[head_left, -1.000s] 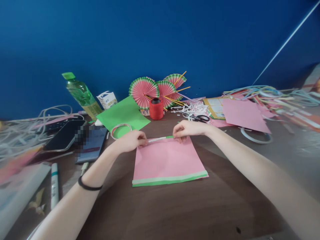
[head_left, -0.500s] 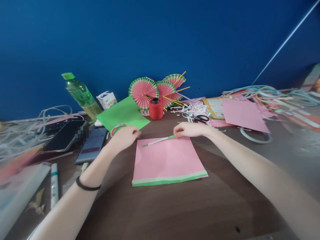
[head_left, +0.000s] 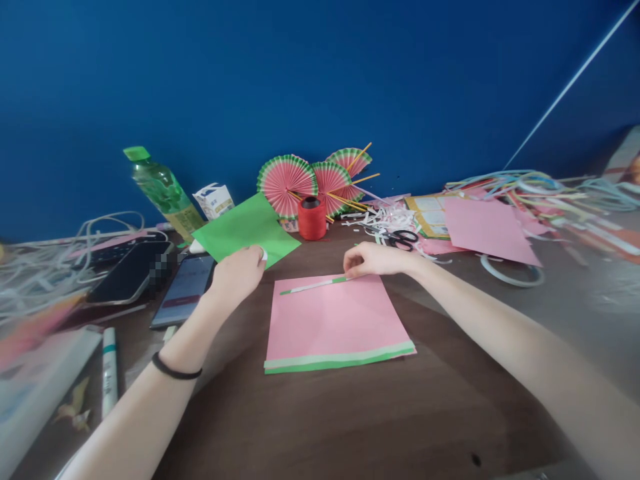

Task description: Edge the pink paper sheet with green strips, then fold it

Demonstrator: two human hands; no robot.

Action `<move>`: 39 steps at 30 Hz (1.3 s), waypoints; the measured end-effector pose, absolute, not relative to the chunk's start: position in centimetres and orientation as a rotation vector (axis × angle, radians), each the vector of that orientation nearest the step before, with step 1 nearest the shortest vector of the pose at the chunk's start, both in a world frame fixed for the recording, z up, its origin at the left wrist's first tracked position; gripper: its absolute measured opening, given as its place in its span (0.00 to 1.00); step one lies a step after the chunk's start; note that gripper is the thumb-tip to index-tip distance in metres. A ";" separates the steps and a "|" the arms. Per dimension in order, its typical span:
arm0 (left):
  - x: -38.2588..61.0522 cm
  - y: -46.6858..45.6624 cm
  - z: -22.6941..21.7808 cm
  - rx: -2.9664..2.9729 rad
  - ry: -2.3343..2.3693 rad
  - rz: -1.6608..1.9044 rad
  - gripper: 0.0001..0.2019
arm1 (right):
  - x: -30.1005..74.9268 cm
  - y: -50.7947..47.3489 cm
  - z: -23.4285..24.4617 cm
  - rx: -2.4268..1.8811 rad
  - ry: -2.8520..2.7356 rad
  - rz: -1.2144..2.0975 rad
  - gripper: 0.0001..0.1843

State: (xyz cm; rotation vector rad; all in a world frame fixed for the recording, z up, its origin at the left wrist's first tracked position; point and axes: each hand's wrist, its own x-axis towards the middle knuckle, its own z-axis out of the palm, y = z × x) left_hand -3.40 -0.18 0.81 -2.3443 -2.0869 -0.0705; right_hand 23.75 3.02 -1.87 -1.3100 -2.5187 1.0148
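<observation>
1. On the dark tabletop [head_left: 320,427] in front of me lies a pink sheet [head_left: 335,320], flat, with a pale and darker green border [head_left: 340,359] along its near edge.
2. Over its far edge, my right hand [head_left: 370,259] has thumb and fingers closed together at one end of a narrow white-and-green strip [head_left: 313,286]; the strip slants across the pink, its free end toward my left.
3. My left hand [head_left: 237,275] is off the pink sheet, fingers bent around a roll of tape [head_left: 265,255]; only a white bit of the roll shows past my fingertips, and I cannot tell whether it is clear of what lies beneath.
4. Just beyond that hand is a green sheet [head_left: 237,230], with a leaning bottle [head_left: 163,190] and a small white carton [head_left: 214,200] behind it.
5. Past the pink sheet stands a red spool of thread [head_left: 312,221], pleated pink-and-green fans [head_left: 287,185] behind it.
6. Scissors [head_left: 404,236] lie beyond my right wrist, beside white paper scraps [head_left: 393,218].
</observation>
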 end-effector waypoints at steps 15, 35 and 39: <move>0.6 -1.9 1.1 -3.164 -2.086 -1.338 0.07 | 20.9 0.6 -0.8 -0.860 -1.890 0.914 0.10; 1.7 -2.5 -0.1 -3.340 -1.976 -1.688 0.14 | 18.9 -1.8 -1.2 -0.786 -2.004 0.381 0.16; 1.9 -2.6 0.0 -3.281 -2.011 -1.666 0.14 | 18.6 -2.1 -1.7 -0.788 -1.948 0.419 0.13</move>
